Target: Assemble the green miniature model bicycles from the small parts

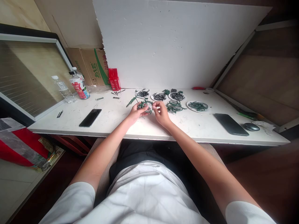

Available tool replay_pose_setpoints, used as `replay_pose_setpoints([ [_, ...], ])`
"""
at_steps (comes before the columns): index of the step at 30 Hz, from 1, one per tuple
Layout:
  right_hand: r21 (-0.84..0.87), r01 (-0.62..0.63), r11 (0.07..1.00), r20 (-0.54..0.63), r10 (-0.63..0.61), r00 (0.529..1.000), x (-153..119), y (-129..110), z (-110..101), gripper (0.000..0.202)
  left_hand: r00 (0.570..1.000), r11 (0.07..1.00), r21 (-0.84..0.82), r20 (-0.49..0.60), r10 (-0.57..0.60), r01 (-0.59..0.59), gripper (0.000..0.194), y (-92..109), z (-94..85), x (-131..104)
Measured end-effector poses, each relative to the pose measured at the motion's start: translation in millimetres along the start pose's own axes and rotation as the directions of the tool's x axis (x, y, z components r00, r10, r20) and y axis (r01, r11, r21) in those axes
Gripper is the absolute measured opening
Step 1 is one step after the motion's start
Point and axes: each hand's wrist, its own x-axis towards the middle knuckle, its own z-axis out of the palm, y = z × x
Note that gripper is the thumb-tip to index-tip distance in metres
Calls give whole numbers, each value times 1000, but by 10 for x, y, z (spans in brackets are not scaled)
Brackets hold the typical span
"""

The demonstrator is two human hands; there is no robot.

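Observation:
A small green model bicycle (133,100) is held just above the white table, over its front middle part. My left hand (137,112) grips it from below and the left, fingers closed around the frame near the spoked wheel on the right. At that wheel's right edge, my right hand (160,111) has thumb and fingers pinched together; whatever is between the fingertips is too small to make out. Just beyond my right hand lie more green bicycle parts (175,106) on the table.
Plates of dark parts (177,96) and a plate of green parts (198,106) stand behind and right. A phone (90,118), bottles (79,87) and a red box (114,79) are left. A black flat object (230,124) and a mouse-like object (251,126) lie right.

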Motion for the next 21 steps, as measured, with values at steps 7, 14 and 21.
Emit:
replay_pose_setpoints([
  [7, -3, 25, 1000, 15, -25, 1000, 2, 6, 1, 33, 1000, 998, 63, -6, 1, 0, 62, 10, 6, -20],
  [14, -9, 10, 1000, 20, -10, 1000, 6, 0, 1, 36, 1000, 995, 98, -6, -5, 5, 62, 7, -8, -20],
  [21, 15, -4, 1000, 2, 4, 1000, -2, -3, 8, 31, 1000, 989, 145, -7, 8, -6, 62, 11, 6, -20],
])
